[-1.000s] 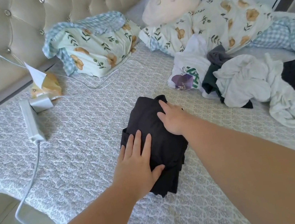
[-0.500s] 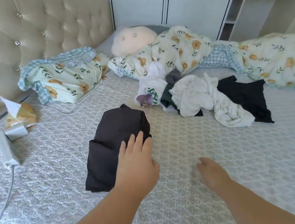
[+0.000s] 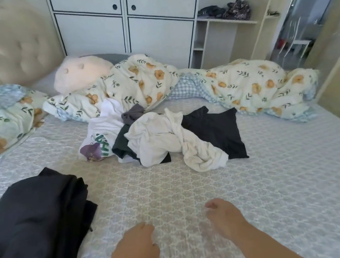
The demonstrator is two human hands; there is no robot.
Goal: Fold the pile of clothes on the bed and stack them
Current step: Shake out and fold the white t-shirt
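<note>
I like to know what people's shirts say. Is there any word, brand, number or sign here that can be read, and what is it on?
White T-shirt in the unfolded pile: green block letters beside a purple print, crumpled and partly folded under; something like "H" shows, but no whole word can be read.
Folded dark garment: no text visible.
Floral quilt, cabinet doors, shelf items: no text visible.

hands (image 3: 135,247): 2 | folded garment (image 3: 32,216): 1 | clothes pile (image 3: 159,139): 1 | pillow (image 3: 80,72): 1
</note>
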